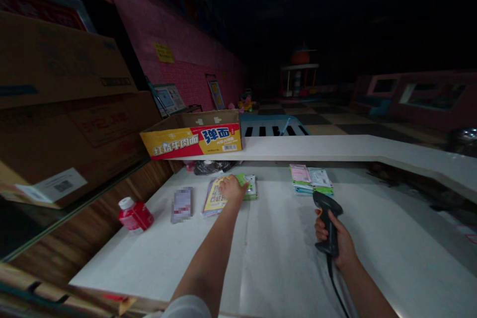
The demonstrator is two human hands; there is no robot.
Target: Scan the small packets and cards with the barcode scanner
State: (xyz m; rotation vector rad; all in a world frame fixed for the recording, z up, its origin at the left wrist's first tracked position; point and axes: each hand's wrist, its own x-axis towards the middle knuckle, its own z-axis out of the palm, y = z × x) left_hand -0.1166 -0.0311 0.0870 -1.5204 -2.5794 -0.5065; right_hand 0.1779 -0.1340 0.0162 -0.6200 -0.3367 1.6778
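Note:
My right hand (337, 238) is wrapped round the handle of a black barcode scanner (328, 226), its cable trailing down to the lower edge of the view. The scanner's head points away from me, just short of two stacks of flat packets (313, 179), pink and white on top with green edges. My left hand (233, 189) reaches forward with curled fingers over a green packet (252, 188). Left of that hand lie yellow flat packets (213, 198), partly covered by it. Exactly how the fingers grip the green packet is hidden.
On the white counter (276, 258) a red bottle (136, 214) with a white cap and a blurred flat rectangular item (182, 204) lie to the left. A raised ledge (309, 148) runs behind, carrying an open yellow-red carton (192, 139). Large cardboard boxes (74, 134) are stacked at left.

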